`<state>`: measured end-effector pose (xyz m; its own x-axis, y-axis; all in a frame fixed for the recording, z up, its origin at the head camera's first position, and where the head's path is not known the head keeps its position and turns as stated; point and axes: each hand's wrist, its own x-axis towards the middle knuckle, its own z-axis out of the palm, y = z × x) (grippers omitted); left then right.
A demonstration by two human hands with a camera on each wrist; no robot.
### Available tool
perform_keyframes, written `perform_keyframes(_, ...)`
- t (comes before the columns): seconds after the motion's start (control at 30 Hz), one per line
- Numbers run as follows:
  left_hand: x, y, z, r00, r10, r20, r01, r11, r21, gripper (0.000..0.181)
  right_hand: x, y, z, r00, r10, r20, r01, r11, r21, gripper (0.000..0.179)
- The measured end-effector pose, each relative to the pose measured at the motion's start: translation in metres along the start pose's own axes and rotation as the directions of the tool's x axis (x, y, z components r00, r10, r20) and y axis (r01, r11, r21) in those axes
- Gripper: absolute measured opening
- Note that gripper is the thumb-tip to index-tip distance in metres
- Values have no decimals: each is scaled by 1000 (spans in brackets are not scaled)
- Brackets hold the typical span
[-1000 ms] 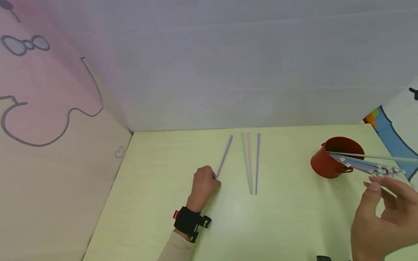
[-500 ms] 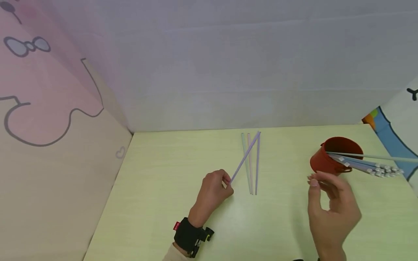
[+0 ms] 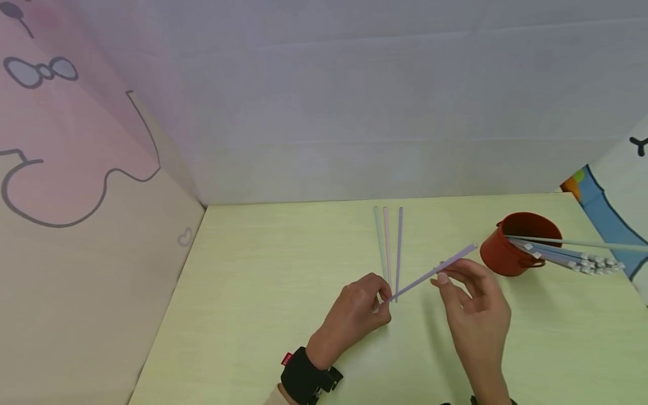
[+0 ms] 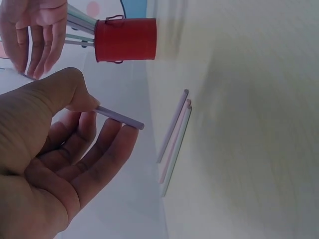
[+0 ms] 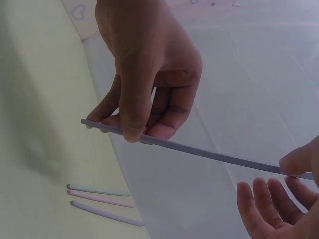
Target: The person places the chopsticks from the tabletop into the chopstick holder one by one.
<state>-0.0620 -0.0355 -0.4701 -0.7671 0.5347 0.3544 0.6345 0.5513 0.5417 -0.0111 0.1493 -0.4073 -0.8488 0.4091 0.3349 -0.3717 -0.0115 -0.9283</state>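
Observation:
A thin purple stick [image 3: 430, 274] is held slanting above the table between both hands, its right end higher in the head view. My left hand [image 3: 358, 306] pinches it near its lower end, thumb on one side and fingertips on the other. Toward the other end, the thumb and forefinger of my right hand [image 3: 478, 309] also pinch the stick. In the right wrist view, the left hand [image 5: 149, 74] grips near the stick's tip. Beneath and behind the left hand lie a pale green stick [image 3: 379, 236], a pink stick [image 3: 387, 236] and another purple stick [image 3: 399, 242].
A red bucket [image 3: 498, 253] lies tipped at the right of the table [image 3: 253, 270]. Several sticks [image 3: 562, 260] with clear, shiny ends poke out of it to the right. A pale wall hanging [image 3: 354, 112] borders the table's back edge.
My left hand has lifted the purple stick, moving it right and tilting it. My right hand has come left from beside the bucket and taken hold of the stick's other end.

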Motion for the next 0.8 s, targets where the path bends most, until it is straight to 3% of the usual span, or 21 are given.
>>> perform_keyframes(0.2, -2, 2, 3, 1000, 22, 21, -22, 1000, -7, 19, -2, 17, -5, 993, -120, -19, 121, 971, 204, 35)
perform_keyframes(0.4, -3, 1, 11, 999, 33, 36, -32, 999, -30, 21, -3, 15, -9, 987, -158, -28, 160, 951, 263, 35)
perform_keyframes(0.53, -6, 0, 16, 999, 26, 18, -27, 1000, 3, 25, 1, 7, -15, 982, -166, -90, 184, 948, 259, 36)
perform_keyframes(0.67, -8, -5, 19, 999, -36, -9, 36, 999, 10, 24, 9, -6, -23, 959, -222, -176, 261, 934, 243, 35)
perform_keyframes(0.8, -7, -12, 22, 994, -104, -45, 104, 994, -20, 13, 21, -23, -31, 911, -312, -269, 377, 896, 236, 32)
